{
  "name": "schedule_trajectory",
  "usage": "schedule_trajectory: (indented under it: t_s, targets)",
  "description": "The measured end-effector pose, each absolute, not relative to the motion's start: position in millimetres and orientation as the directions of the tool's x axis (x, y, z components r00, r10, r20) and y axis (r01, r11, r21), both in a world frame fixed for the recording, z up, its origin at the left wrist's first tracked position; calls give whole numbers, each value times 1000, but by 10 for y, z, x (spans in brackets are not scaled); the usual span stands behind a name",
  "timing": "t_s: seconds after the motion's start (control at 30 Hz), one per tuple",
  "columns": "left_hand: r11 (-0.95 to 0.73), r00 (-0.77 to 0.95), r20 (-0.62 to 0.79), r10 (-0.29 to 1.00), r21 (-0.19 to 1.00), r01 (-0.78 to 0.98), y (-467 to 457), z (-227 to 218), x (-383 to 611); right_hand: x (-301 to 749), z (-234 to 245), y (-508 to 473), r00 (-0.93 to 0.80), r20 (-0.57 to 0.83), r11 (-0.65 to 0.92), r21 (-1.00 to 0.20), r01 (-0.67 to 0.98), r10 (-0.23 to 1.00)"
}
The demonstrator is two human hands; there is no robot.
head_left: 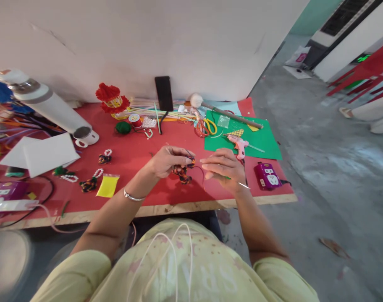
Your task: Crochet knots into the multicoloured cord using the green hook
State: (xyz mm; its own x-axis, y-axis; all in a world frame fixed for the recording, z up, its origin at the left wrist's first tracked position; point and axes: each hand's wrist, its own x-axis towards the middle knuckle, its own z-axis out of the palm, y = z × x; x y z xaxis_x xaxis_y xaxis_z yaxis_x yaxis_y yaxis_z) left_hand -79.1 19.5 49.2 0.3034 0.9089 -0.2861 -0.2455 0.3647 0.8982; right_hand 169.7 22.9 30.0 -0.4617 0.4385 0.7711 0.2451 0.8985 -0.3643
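Observation:
My left hand pinches a small braided ornament of orange and dark cord above the red table. My right hand is beside it, fingers pressed together on a thin red thread that trails from the ornament. Both hands hover near the table's front edge. A bangle sits on my left wrist.
A pink glue gun lies on green paper, with scissors and a purple power strip near. To the left are a white bottle, white sheets, a yellow bag, and finished ornaments. A phone leans on the wall.

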Motion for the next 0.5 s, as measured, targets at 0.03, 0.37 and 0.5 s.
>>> schedule_trajectory:
  t_s: [0.03,0.37,0.5]
  targets:
    - [372,322,-291,901,900,-226,198,495,-799,1715,341,233,-481,750,891,-395,223,453]
    - [416,449,-311,838,896,-156,225,477,-874,1703,440,243,-473,668,781,-621,73,575]
    - [422,461,-320,827,897,-135,234,495,-882,1684,408,229,-451,699,788,-615,16,555]
